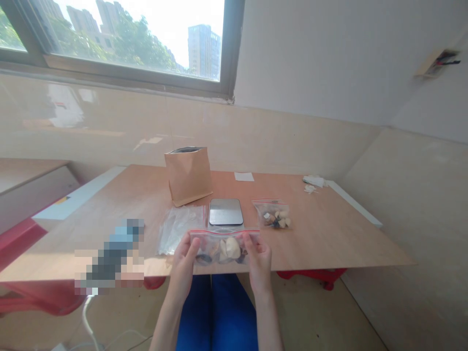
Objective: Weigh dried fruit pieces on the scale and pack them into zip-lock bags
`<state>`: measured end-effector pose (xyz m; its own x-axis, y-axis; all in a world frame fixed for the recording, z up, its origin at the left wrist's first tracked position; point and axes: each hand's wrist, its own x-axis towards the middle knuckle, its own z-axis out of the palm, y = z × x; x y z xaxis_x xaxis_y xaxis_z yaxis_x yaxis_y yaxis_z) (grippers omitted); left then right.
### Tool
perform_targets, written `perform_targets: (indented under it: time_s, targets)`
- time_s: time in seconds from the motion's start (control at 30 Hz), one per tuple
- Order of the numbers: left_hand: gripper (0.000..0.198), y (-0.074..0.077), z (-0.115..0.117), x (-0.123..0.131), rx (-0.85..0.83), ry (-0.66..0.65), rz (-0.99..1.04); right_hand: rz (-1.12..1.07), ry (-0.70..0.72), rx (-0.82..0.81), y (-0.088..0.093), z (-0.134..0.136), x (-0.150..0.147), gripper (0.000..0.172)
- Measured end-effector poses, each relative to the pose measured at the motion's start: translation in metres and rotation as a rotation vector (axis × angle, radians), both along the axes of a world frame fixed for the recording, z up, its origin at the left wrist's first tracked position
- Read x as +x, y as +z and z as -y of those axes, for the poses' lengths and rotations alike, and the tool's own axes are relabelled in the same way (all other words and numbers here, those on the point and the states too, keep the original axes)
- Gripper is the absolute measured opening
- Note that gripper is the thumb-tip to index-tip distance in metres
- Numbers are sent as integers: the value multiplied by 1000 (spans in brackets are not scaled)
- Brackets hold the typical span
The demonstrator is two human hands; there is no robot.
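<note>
A clear zip bag (229, 249) with a red seal line is stretched between my two hands at the table's front edge. Pale lumpy pieces and some dark ones lie inside it; I cannot tell their kind. My left hand (186, 253) pinches the bag's left end, thumb on the near face. At the other end my right hand (259, 253) grips it the same way. Just beyond the bag sits a kitchen scale (225, 212) with a silver top. A second filled zip bag (274, 214) lies right of the scale. Flat clear bags (179, 229) are stacked to its left.
A brown paper bag (189, 176) stands open-topped behind the flat bags. A white paper (243, 177) lies near the wall, with crumpled white scraps (312, 183) at the back right. A blurred-out object (113, 256) is on the left, a white cable (87, 317) below it. Red stools (310, 277) show under the table.
</note>
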<state>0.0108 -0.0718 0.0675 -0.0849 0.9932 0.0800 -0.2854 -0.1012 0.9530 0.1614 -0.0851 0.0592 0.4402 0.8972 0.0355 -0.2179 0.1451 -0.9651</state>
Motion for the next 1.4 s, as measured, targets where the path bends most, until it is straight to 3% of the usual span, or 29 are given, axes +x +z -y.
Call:
perform_targets:
  time_s: [0.37, 0.73, 0.9, 1.03, 1.23, 1.4]
  targets:
    - [28, 2, -2, 0, 18, 61, -306, 73, -21, 0, 3, 3, 5, 30]
    - [30, 7, 2, 5, -17, 87, -174, 96, 215, 132, 1, 6, 6, 27]
    - [31, 14, 3, -1, 27, 6, -185, 115, 137, 94, 10, 7, 5, 20]
    - [32, 10, 3, -3, 72, -99, -170, 108, 107, 120, 10, 7, 4, 18]
    - [18, 6, 6, 4, 102, -70, -152, 112, 50, 128, 6, 6, 3, 18]
    - [21, 9, 9, 7, 130, -100, -177, 80, 49, 115, 4, 6, 7, 22]
